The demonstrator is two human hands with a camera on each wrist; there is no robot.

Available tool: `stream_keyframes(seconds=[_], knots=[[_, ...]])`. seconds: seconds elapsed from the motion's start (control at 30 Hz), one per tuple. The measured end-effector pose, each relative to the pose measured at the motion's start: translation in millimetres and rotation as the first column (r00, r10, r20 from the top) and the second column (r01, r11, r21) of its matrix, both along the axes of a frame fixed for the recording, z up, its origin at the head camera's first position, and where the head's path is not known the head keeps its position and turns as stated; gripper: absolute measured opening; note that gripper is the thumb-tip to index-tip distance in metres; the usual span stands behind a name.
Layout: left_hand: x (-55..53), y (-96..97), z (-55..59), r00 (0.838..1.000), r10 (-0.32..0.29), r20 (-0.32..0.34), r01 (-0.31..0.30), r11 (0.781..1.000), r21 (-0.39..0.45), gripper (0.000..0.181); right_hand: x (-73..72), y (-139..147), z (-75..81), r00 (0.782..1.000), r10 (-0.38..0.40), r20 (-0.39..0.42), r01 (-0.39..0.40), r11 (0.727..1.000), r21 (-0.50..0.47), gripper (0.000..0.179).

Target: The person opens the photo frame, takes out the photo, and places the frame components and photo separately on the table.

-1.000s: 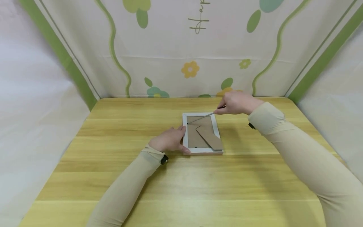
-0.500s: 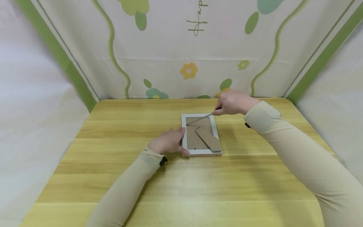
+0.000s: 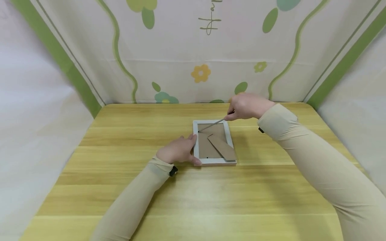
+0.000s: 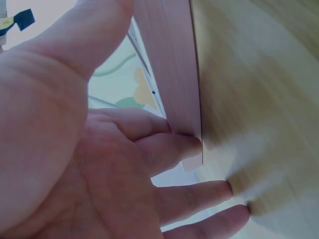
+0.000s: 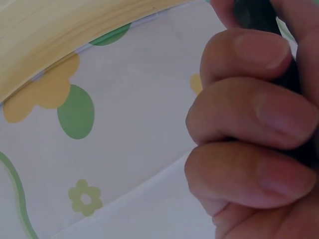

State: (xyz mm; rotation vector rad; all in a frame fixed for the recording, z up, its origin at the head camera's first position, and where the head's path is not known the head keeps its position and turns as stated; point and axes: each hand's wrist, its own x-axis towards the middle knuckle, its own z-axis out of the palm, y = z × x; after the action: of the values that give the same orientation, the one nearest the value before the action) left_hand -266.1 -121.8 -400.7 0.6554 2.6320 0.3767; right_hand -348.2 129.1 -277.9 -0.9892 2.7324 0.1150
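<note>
Head: the frame [image 3: 205, 145] lies far on the bench [image 3: 217, 197], our tool [image 3: 212, 125] tip-down at its far-left tab [image 3: 198, 132]. Left wrist: our left hand [image 4: 104, 164], fingers extended, braces its side. Right wrist: our right hand [image 5: 244, 119] grips the handle [image 5: 259, 14]; we should press lightly.

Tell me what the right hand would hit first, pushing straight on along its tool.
Led by the tool, probably the small black tab on the picture frame; whether they touch is too small to tell.
</note>
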Motion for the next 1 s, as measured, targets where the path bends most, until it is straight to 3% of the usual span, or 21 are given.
stream_keyframes(seconds=[0.17, 0.47, 0.73, 1.0], knots=[[0.8, 1.5, 1.7, 1.0, -0.005, 0.006, 0.005, 1.0, 0.014, 0.113, 3.0, -9, 7.9, 0.999, -0.042, 0.018, 0.042, 0.998, 0.036, 0.054], [0.2, 1.2, 3.3, 1.0, -0.003, 0.017, 0.003, 1.0, 0.004, 0.113, 11.4, -35, 23.6, 0.998, -0.03, -0.059, 0.035, 0.994, 0.099, 0.059], [0.3, 0.0, 2.7, 1.0, 0.005, 0.017, -0.005, 1.0, 0.001, 0.114, 18.6, -61, 33.8, 0.993, -0.073, -0.093, 0.09, 0.975, 0.201, 0.032], [2.0, -0.1, 4.0, 1.0, 0.001, 0.013, -0.001, 1.0, 0.0, 0.114, 28.5, -78, 42.1, 0.986, -0.1, -0.132, 0.129, 0.964, 0.232, 0.032]])
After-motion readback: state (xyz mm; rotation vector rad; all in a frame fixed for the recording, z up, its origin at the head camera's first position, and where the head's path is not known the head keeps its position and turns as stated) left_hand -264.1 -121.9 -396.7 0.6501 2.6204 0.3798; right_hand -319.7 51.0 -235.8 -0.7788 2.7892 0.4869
